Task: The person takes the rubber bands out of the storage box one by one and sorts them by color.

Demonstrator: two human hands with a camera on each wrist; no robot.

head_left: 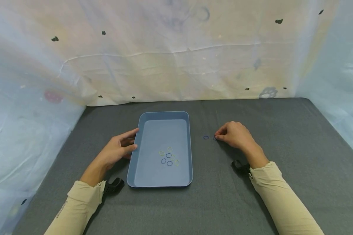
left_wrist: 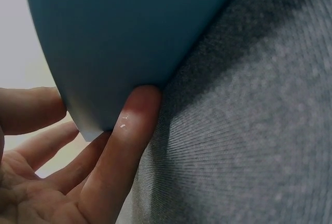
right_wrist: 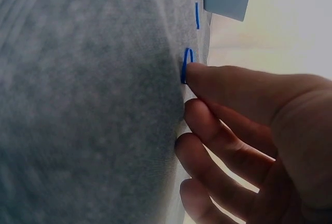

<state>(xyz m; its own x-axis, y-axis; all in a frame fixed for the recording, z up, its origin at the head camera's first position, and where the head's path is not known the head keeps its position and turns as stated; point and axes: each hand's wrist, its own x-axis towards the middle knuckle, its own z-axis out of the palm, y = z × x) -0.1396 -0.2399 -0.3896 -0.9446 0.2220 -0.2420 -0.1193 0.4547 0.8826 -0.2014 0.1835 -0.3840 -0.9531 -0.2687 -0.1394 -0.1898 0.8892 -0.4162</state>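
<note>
At the left wall of a blue-grey tray [head_left: 159, 182], my left hand [head_left: 114, 150] touches the outside with relaxed fingers; in the left wrist view one fingertip [left_wrist: 145, 99] lies against the tray's side [left_wrist: 114, 37]. My right hand [head_left: 236, 135] is right of the tray, thumb and index finger pinching a small blue ring [head_left: 215, 138] at the cloth. That ring [right_wrist: 184, 68] stands tilted at the thumb tip [right_wrist: 197, 76] in the right wrist view. Another blue ring [head_left: 206, 135] lies flat between tray and hand.
Inside the tray lie three blue rings [head_left: 166, 163] and several yellow-green rings [head_left: 177, 165] towards the near half. Grey cloth [head_left: 211, 202] covers the table. A patterned sheet [head_left: 176, 75] hangs along its back edge, with pale sheets at both sides.
</note>
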